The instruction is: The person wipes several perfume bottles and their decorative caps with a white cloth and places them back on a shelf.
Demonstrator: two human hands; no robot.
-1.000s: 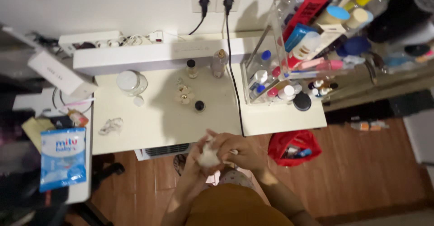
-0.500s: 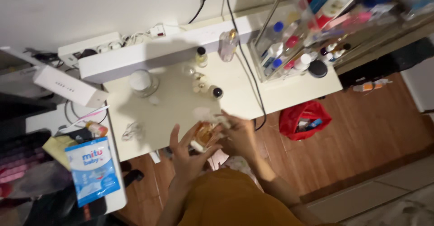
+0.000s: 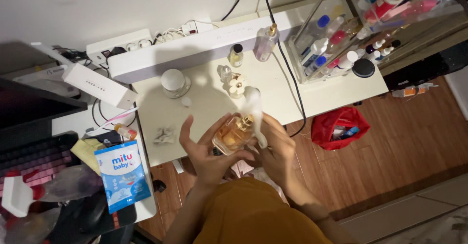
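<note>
Left hand [image 3: 207, 149] cradles an amber perfume bottle [image 3: 232, 134] in the palm, fingers spread and only loosely curled, so the bottle rests more than it is clamped. Right hand [image 3: 273, 146] is closed around a white tissue [image 3: 254, 108] and presses it to the bottle's gold cap end. From my view the bottle hangs over the near edge of the white table [image 3: 209, 105], half above the wood floor [image 3: 390, 151].

Risks as I judge them: the loose left palm is the weak point. A hard wipe from the right could push the glass out towards 6 o'clock, where it would fall past the edge to the floor. The cap may also come loose under rubbing.

Surroundings, by the clock from the hands:
- 12: a small flower-capped bottle [image 3: 237, 84] and a tiny clear vial [image 3: 225, 72], near.
- 11: a round white jar [image 3: 173, 82] with its small lid beside it.
- 9: a crumpled wipe [image 3: 165, 135].
- 1: a black cable [image 3: 287, 73] running down the table, just beside the right hand; a snag is possible.
- 2: a clear organiser [image 3: 336, 39] crammed with bottles, well apart.
- 3: a red bag [image 3: 339, 127] on the floor.
- 8: a blue wipes packet [image 3: 122, 175] on a cluttered side desk.

Most open table lies between 10 and 12.
</note>
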